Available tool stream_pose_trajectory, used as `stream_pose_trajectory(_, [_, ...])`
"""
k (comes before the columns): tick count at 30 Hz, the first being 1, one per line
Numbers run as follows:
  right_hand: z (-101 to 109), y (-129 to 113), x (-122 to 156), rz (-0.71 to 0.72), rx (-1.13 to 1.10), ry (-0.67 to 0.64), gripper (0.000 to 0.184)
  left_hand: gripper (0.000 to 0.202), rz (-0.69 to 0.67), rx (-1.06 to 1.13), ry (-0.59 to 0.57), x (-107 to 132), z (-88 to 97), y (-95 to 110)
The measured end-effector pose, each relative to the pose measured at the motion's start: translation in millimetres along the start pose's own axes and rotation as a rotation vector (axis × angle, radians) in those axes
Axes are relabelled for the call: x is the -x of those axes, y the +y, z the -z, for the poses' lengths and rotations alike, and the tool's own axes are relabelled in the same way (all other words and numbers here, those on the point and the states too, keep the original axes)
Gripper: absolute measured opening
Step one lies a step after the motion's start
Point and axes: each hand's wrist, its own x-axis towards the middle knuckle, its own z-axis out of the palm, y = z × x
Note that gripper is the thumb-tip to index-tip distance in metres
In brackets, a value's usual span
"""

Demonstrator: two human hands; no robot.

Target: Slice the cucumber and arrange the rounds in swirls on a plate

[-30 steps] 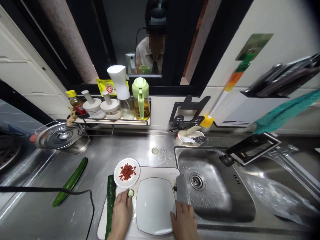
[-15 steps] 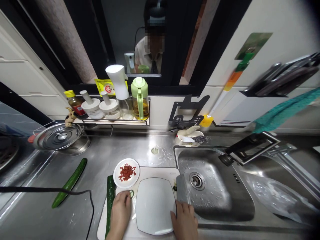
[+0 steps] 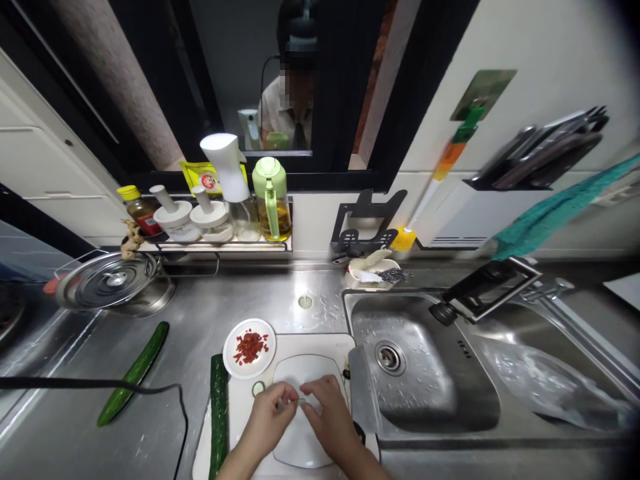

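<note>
Over the white squarish plate (image 3: 295, 447), my left hand (image 3: 273, 413) is closed in a pinch on a thin cucumber slice (image 3: 301, 400), seen almost edge-on. My right hand (image 3: 327, 417) faces it with thumb and forefinger apart, the thumb close to the slice. The plate rests on a white cutting board (image 3: 245, 433). Another cucumber slice (image 3: 258, 388) lies on the board by my left hand. Along the board's left side lies a dark green cucumber (image 3: 219, 413). A wide knife (image 3: 363, 387) lies at the board's right edge, its dark handle partly hidden by my right hand.
A round dish (image 3: 231, 363) of red dried berries sits at the board's back left. Another cucumber (image 3: 135, 373) lies left, near a black cable (image 3: 150, 385). The sink (image 3: 425, 413) is right. Behind stand a condiment rack (image 3: 230, 245) and a lidded pot (image 3: 113, 283).
Both hands have moved to above the plate's middle, the left from the board, the right from the plate's right edge. A thin slice now shows in the left fingers. The view has shifted slightly.
</note>
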Motion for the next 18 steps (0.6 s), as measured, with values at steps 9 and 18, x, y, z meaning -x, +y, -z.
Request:
stream_pose_trajectory(9, [9, 2, -5, -0.219, -0.082, 0.016, 0.016, 0.036, 0.305, 0.352, -0.013, -13, -18.8, -9])
stream_pose_trajectory(18, [14, 9, 1, -0.130, -0.113, -0.028, 0.011, 0.062, 0.715, 0.583, -0.255, -17, -21.2, 6])
